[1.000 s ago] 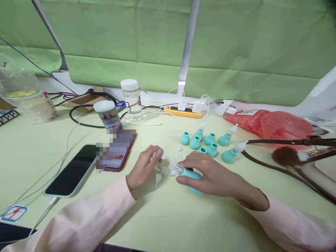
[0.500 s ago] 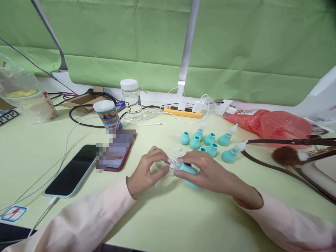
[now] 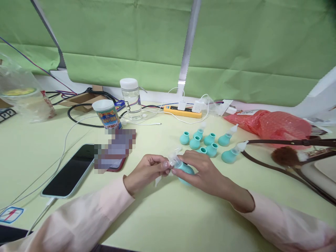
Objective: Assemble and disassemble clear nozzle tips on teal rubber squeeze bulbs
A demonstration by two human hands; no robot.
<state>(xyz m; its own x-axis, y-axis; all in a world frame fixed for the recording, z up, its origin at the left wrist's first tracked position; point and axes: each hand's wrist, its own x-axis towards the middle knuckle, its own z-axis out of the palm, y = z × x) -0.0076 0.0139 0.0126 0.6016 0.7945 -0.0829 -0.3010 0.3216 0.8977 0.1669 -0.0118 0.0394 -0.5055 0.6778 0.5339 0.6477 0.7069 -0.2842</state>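
The teal bulb (image 3: 187,171) is found just below the centre of the frame, tilted, with its neck end toward the upper left. It is held by the right hand (image 3: 206,169), with the thumb below and the fingers above; a clear piece (image 3: 175,160) is seen at its neck. The fingers of the left hand (image 3: 147,173) are drawn narrowly together at the clear piece's outer end; whether anything small is pinched between them cannot be told.

For this fitting work at the neck, the bulb seems best gripped near its shoulder and only lightly, since a soft wall would probably buckle if squeezed. The clear piece should be lined up with the neck and pressed squarely, with a slight twist if resistance is felt; if tilted, it might be seated crookedly.

A loose white tip (image 3: 158,181) is left just below the left fingertips, where it could be knocked by a wrist. Above the hands, loose clear parts (image 3: 177,149) are partly covered by the fingers, so care is advised there. Open-necked bulbs (image 3: 194,142) are grouped right of centre, beside two tipped bulbs (image 3: 229,156).
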